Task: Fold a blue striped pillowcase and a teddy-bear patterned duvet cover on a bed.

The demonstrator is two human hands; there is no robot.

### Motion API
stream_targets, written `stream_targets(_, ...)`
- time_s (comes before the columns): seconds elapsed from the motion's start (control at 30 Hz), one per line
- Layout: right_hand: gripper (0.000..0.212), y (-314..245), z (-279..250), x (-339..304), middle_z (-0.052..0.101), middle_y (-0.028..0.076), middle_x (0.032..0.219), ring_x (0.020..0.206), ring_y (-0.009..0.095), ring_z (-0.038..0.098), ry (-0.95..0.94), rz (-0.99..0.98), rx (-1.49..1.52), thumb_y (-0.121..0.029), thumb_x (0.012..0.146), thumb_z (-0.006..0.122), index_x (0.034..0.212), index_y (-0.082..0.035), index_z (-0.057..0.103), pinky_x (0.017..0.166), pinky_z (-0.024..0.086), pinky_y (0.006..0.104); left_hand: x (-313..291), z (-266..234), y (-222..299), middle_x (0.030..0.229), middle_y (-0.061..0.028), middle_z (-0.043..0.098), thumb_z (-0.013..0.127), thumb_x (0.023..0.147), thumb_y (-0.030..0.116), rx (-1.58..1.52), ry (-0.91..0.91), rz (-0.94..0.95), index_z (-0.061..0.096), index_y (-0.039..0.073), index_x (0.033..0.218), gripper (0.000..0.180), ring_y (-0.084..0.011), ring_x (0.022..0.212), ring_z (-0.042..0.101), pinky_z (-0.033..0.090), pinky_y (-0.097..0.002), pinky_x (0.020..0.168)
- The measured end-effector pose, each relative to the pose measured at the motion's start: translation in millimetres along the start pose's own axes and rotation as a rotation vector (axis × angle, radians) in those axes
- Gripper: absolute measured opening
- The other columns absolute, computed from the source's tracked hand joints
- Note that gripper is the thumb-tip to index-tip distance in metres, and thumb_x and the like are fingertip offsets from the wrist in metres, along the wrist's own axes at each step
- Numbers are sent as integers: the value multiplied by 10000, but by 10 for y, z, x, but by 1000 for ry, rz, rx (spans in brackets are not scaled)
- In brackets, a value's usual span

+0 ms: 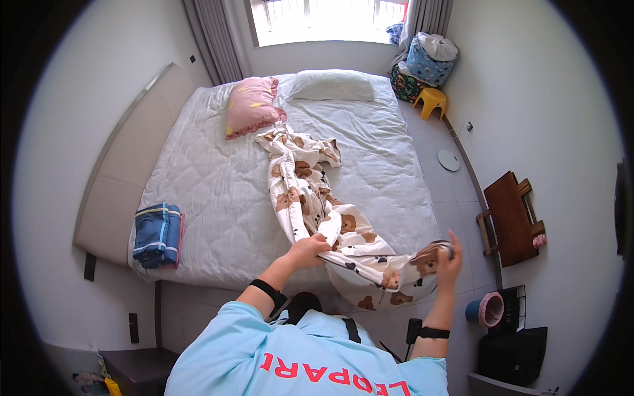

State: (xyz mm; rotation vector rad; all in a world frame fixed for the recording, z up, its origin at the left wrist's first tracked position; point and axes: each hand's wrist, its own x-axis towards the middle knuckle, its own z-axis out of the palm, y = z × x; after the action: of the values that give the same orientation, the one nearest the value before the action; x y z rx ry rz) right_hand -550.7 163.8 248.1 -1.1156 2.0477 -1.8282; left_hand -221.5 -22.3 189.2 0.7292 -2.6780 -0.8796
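**Bear-print cover gripped at the foot of the bed, straightening in hand**

We find the left hand (309, 251) closed in a fist around a bunched fold of the bear-print duvet cover (310, 198), at about 6 o'clock of the mattress (218, 178). The right hand (448, 259) stands at 4 o'clock of the left, raised, fingers partly spread, thumb and palm pinching the cover's near end, which wraps over it. Between the two hands the cloth is pulled into a taut band.

The cover runs as a long twisted rope from the hands up the bed toward 12 o'clock, ending in a rumpled heap just below the pink pillow (251, 105). A white pillow (332, 85) lies at 1 o'clock of that heap. A folded blue striped blanket (157, 234) sits at the mattress edge, at 9 o'clock of the left hand and well apart from it.

We judge the step to be finding an edge or corner of the cover, with spreading not yet done: most of the cloth is bunched. The next move, in our judgement, calls for keeping both grips firm, working the hands apart along one edge, and lifting to shake the twist out.

Off the bed, a yellow stool (431, 101) and a wooden chair (512, 218) stand along the right wall.
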Motion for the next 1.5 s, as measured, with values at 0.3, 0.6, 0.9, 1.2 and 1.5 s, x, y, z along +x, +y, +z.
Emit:
stream_targets(0.3, 444, -159, 1767, -534, 610, 114, 927, 865, 292, 583, -740, -132, -553, -253, 660, 704, 1058, -99, 583, 732, 476, 370, 531, 88, -33, 883, -131, 576, 629, 662, 99, -279, 15, 41, 550, 56, 933, 286, -310, 831, 562, 453, -383, 717)
stream_targets(0.6, 301, -346, 1722, -268, 625, 78, 912, 809, 275, 597, -544, -105, -525, -69, 589, 663, 888, -96, 639, 702, 480, 346, 572, -180, -1320, 935, -30, 605, 626, 646, 194, 49, -184, 57, 597, 160, 923, 280, -209, 912, 580, 406, -371, 825)
stream_targets(0.9, 281, -187, 969, -740, 625, 118, 931, 859, 310, 596, 225, 22, -1046, -26, 581, 658, 857, -55, 613, 765, 478, 355, 1173, -49, -1657, 805, -89, 629, 564, 756, 538, 141, -523, 129, 606, 135, 893, 428, -281, 852, 599, 442, -392, 764)
stream_targets(1.2, 279, -460, 865, -1049, 616, 133, 923, 865, 315, 593, 325, -58, -1070, 33, 588, 629, 854, -48, 610, 786, 472, 359, 1649, 53, -1493, 967, -181, 612, 510, 794, 262, -346, -739, 42, 626, 87, 981, 281, -325, 930, 571, 429, -391, 828)
stream_targets(1.5, 303, -1256, 1024, -1156, 612, 113, 853, 773, 295, 591, 364, -231, -1067, 17, 531, 619, 824, -56, 597, 718, 476, 361, 1901, 467, -1237, 1210, -119, 503, 609, 757, 322, 14, -687, 548, 684, 124, 926, 271, -314, 1253, 327, 323, -480, 973)
